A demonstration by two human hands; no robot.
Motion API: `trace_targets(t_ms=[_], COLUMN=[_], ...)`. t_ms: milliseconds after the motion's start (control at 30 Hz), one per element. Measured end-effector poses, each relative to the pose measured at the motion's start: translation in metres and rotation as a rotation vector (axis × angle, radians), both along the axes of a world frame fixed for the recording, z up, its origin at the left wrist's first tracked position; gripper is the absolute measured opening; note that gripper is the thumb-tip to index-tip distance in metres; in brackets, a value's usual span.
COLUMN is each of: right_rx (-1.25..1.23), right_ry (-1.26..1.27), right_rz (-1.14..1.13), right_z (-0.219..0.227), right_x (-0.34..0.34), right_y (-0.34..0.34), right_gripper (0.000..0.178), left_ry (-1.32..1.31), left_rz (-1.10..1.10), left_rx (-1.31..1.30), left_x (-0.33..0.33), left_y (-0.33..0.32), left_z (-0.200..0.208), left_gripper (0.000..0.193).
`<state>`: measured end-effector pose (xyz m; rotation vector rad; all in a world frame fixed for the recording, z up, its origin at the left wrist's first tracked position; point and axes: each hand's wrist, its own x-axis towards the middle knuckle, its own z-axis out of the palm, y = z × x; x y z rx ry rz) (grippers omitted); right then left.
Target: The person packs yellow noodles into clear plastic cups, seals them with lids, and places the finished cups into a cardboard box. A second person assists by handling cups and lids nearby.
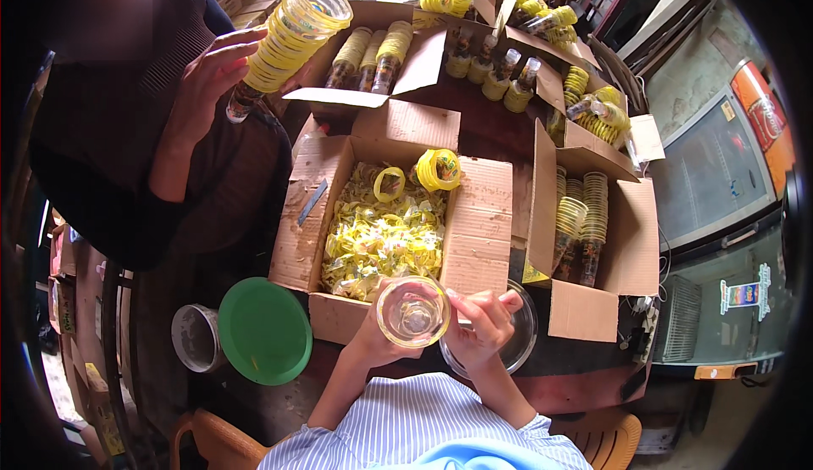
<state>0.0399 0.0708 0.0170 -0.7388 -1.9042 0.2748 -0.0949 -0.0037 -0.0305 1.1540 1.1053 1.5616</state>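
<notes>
Near my body, my left hand (373,341) is wrapped round a clear plastic cup (412,311) with a thin yellow line at its rim, its mouth facing me. My right hand (484,324) is at the cup's right edge, fingers bent and closed, index fingertip by the rim; anything between them is too small to make out. Just beyond stands an open cardboard box (478,216) of yellow and clear plastic scraps (385,237). A loose yellow ring (389,185) and a bundle of yellow rings (439,170) lie at its far end.
At left, another person's hand (199,89) steadies a tall yellow-banded cup stack (292,34). Boxes of cup stacks (594,207) stand right and behind, near several bottles (521,85). A green round lid (264,331), a white tub (196,337) and a clear round container (521,334) flank me.
</notes>
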Motion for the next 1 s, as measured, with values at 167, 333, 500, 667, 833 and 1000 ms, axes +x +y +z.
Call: trace_targets(t_ms=[167, 333, 500, 667, 833, 1000], right_rx=[-0.127, -0.107, -0.14, -0.105, 0.047, 0.135], right_ry=[0.084, 0.066, 0.044, 0.047, -0.005, -0.028], right_rz=[0.052, 0.039, 0.009, -0.049, -0.013, 0.007], right_z=[-0.004, -0.003, -0.005, 0.003, 0.012, 0.01], right_x=[0.002, 0.004, 0.003, 0.005, 0.003, -0.001], right_y=[0.002, 0.0, 0.006, -0.001, -0.012, -0.014], right_gripper=[0.024, 0.023, 0.02, 0.018, 0.023, 0.026], left_ry=[0.072, 0.267, 0.05, -0.496, -0.481, -0.416], left_rz=[0.092, 0.216, 0.067, -0.014, 0.004, 0.053], left_rx=[-0.016, 0.152, 0.206, 0.074, 0.041, 0.079], left_x=[0.005, 0.008, 0.011, 0.01, 0.008, 0.011], left_y=[0.003, 0.007, 0.01, 0.008, 0.005, 0.005], left_z=[0.007, -0.015, -0.008, -0.003, -0.015, -0.006], left_gripper=[0.075, 0.078, 0.077, 0.07, 0.07, 0.072])
